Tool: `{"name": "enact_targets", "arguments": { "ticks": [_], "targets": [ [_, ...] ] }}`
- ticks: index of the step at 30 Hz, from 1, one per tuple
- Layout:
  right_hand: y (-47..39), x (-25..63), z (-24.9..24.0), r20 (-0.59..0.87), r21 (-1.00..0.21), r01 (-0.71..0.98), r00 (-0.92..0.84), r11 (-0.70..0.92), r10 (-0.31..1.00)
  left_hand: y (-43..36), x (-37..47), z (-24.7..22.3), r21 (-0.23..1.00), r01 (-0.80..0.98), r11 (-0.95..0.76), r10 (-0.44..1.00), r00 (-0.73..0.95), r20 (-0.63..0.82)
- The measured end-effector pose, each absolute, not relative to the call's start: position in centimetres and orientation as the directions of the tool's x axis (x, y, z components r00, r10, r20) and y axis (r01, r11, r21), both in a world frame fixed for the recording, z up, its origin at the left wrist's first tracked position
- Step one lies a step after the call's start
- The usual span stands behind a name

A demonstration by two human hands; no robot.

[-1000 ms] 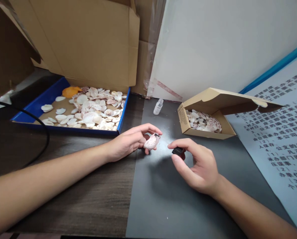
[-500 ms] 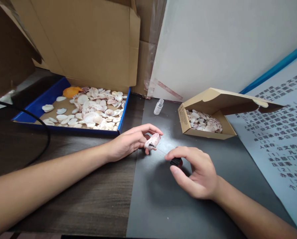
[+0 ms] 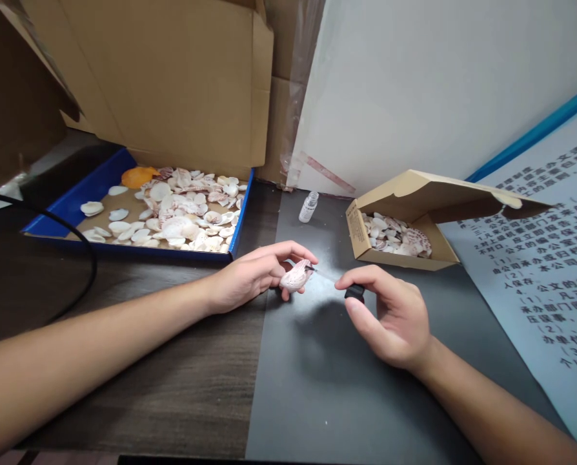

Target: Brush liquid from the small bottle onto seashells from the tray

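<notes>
Between the fingers of my left hand is a pinkish-white ribbed seashell, held above the left edge of a grey mat. My right hand pinches the black cap of a small brush between thumb and forefinger. The brush's thin pale stem points left, and its dark tip touches the upper right end of the shell. Behind both hands stands a small clear glass bottle, uncapped, with a printed label.
A blue-edged cardboard box full of loose shells lies open at the back left. At the right, a smaller tan box also holds shells. A black cable crosses the far left, and a printed sheet lies at the right.
My right hand has moved slightly up and to the right with the brush. Its tip has shifted from the shell's lower middle to its upper right end. My left hand is nearly still.
</notes>
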State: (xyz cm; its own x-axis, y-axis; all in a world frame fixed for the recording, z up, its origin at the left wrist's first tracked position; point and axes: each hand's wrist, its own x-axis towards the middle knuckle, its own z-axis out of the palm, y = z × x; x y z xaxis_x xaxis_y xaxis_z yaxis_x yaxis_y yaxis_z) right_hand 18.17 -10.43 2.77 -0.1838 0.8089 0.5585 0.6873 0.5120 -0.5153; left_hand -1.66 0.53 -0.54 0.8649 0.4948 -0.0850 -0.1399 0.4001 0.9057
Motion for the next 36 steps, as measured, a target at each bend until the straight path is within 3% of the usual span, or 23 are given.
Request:
{"name": "enact_targets", "arguments": {
  "ticks": [4, 9, 14, 19, 24, 29, 33, 36],
  "targets": [
    [-10.60, 17.94, 2.71, 0.589, -0.488, 0.613, -0.294, 0.621, 0.753, 0.50, -1.67, -0.46, 0.901, -0.144, 0.409, 0.494, 0.865, -0.086],
    [-10.57, 17.80, 2.71, 0.560, -0.496, 0.725, -0.154, 0.477, 0.814, 0.39, -1.70, -0.47, 0.908, -0.137, 0.397, 0.521, 0.848, -0.099],
    [-10.58, 17.72, 2.45, 0.574, -0.486, 0.637, -0.283, 0.598, 0.768, 0.31, -1.70, -0.44, 0.909, -0.144, 0.392, 0.545, 0.832, -0.104],
    [-10.51, 17.76, 2.45, 0.557, -0.505, 0.716, -0.155, 0.481, 0.816, 0.35, -1.63, -0.42, 0.910, -0.134, 0.392, 0.536, 0.837, -0.108],
    [-10.58, 17.82, 2.47, 0.582, -0.483, 0.639, -0.276, 0.598, 0.765, 0.38, -1.59, -0.24, 0.911, -0.143, 0.388, 0.541, 0.835, -0.099],
    [-10.61, 17.89, 2.46, 0.565, -0.500, 0.708, -0.171, 0.499, 0.808, 0.41, -1.52, -0.28, 0.906, -0.141, 0.398, 0.543, 0.833, -0.109],
    [-10.65, 17.80, 2.57, 0.566, -0.495, 0.645, -0.269, 0.582, 0.779, 0.41, -1.48, -0.23, 0.905, -0.146, 0.400, 0.548, 0.830, -0.109],
    [-10.60, 17.74, 2.58, 0.545, -0.507, 0.673, -0.236, 0.539, 0.805, 0.34, -1.47, -0.12, 0.908, -0.144, 0.394, 0.555, 0.825, -0.111]
  ]
}}
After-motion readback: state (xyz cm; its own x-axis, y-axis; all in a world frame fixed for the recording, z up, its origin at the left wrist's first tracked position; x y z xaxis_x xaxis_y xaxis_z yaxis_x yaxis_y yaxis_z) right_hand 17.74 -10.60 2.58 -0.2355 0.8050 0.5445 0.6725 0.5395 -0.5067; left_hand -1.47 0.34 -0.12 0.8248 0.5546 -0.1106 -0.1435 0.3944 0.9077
